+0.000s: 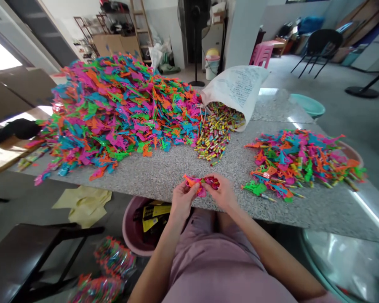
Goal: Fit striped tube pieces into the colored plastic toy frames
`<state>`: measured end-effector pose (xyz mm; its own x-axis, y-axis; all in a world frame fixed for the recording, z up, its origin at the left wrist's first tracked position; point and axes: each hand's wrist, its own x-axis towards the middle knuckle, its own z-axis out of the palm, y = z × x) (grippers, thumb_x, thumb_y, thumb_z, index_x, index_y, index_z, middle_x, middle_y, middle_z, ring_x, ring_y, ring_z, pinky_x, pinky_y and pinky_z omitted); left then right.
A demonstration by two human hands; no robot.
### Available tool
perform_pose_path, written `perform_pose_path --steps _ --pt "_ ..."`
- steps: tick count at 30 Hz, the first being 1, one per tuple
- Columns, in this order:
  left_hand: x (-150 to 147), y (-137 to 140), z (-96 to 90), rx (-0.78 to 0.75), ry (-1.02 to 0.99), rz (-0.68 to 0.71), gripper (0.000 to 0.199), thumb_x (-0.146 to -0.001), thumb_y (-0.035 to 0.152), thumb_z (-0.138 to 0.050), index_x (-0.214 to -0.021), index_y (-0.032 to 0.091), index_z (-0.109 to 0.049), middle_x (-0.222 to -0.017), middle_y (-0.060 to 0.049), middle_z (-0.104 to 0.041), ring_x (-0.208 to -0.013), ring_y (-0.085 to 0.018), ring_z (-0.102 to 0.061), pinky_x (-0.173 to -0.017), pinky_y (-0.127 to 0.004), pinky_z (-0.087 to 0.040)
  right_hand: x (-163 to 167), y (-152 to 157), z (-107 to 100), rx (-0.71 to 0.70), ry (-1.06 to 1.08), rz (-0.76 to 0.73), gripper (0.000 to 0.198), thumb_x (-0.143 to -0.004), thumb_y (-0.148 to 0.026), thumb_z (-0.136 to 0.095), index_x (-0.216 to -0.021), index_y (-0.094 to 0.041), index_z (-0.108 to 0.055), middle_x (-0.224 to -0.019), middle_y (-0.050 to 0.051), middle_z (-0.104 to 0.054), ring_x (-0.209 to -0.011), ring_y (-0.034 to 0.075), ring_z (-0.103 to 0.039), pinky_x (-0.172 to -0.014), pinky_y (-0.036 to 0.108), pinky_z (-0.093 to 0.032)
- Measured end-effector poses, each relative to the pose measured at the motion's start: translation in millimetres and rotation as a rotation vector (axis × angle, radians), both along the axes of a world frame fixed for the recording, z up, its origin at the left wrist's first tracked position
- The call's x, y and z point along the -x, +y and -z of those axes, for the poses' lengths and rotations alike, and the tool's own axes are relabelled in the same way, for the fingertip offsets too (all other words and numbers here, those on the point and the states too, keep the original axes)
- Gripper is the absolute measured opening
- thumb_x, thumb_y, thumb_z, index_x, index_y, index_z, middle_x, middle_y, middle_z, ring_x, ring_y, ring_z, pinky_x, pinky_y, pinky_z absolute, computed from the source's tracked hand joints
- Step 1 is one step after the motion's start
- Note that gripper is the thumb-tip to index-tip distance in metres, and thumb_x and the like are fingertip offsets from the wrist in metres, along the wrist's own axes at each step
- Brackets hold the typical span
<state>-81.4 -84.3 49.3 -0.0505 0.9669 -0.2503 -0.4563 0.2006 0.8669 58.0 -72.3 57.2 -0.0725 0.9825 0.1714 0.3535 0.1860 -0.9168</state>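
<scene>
Workpiece [192,182], orange and pink plastic, one part or two I cannot tell: pinched between my left grip [182,199] and right grip [223,193], just above the near edge of the surface [154,174]. Left grip: thumb and finger pressed on the orange portion. Right grip: thumb and finger at the opposite end, with a cluster of reddish bits [212,182] in the curled fingers, too blurred for me to name. Ahead and left of both grips: one large heap [113,113] of coloured plastic pieces. Straight ahead: small striped tubes [211,141], spilling from a white sack [240,86] lying on its side. Right of the right grip, well apart: one smaller pile [292,160], coloured pieces with striped tubes showing among them. Below and left of the left grip: one pink tub [127,235]. Step in hand, by my judgement: joining a small part to the workpiece. Next move, I judge, calls for a steady left hold and a straight push from the right.
</scene>
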Motion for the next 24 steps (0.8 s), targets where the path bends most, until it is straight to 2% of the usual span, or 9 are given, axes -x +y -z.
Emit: perform_pose_path --steps 2,7,10,14,20,24 --pt "1 -1 -8.3 0.02 -0.024 0.048 0.033 -0.061 0.03 -0.082 -0.087 0.016 -0.068 -0.082 -0.002 -0.07 -0.069 -0.011 -0.063 -0.069 -0.024 -0.053 -10 -5 -3 0.002 0.031 0.005 0.019 -0.082 -0.033 -0.061 -0.094 -0.019 -0.064 -0.081 0.004 -0.068 -0.071 0.018 -0.063 -0.067 0.029 -0.049" --pt "-2 -1 -19.3 0.014 0.0 0.056 0.028 -0.063 0.03 -0.081 -0.081 0.016 -0.067 -0.078 -0.001 -0.07 -0.067 -0.01 -0.062 -0.066 -0.023 -0.052 -25 -16 -9 -0.086 -0.051 0.029 0.015 -0.084 -0.028 -0.058 -0.095 -0.02 -0.064 -0.094 0.007 -0.067 -0.087 0.021 -0.063 -0.077 0.032 -0.049" --pt "-5 -2 -21.6 -0.008 0.04 0.071 0.027 -0.062 0.029 -0.081 -0.08 0.015 -0.066 -0.076 -0.001 -0.069 -0.065 -0.009 -0.061 -0.066 -0.021 -0.051 -26 -18 -12 -0.065 -0.039 0.032 0.014 -0.084 -0.028 -0.058 -0.094 -0.019 -0.064 -0.091 0.006 -0.068 -0.082 0.02 -0.063 -0.074 0.03 -0.049" --pt "-4 -4 -20.8 -0.036 0.077 0.083 0.028 -0.062 0.03 -0.082 -0.079 0.015 -0.066 -0.073 0.0 -0.067 -0.065 -0.009 -0.059 -0.067 -0.021 -0.05 -28 -18 -13 0.002 0.002 0.006 0.014 -0.084 -0.03 -0.058 -0.091 -0.019 -0.062 -0.079 0.003 -0.066 -0.07 0.017 -0.061 -0.065 0.027 -0.047" --pt "0 2 -17.5 -0.103 0.134 0.158 0.026 -0.064 0.029 -0.081 -0.076 0.013 -0.065 -0.069 0.0 -0.064 -0.063 -0.009 -0.056 -0.064 -0.02 -0.046 -36 -17 -18 0.046 -0.05 -0.095 0.01 -0.082 -0.028 -0.057 -0.084 -0.019 -0.06 -0.063 -0.002 -0.058 -0.057 0.014 -0.052 -0.055 0.024 -0.038" --pt "-15 0 -2.9 -0.091 0.081 0.159 0.026 -0.064 0.029 -0.081 -0.077 0.014 -0.064 -0.07 0.001 -0.063 -0.063 -0.008 -0.054 -0.064 -0.019 -0.045 -39 -17 -16 0.051 -0.13 -0.114 0.01 -0.083 -0.028 -0.055 -0.081 -0.018 -0.058 -0.062 -0.002 -0.056 -0.057 0.014 -0.051 -0.055 0.024 -0.037"
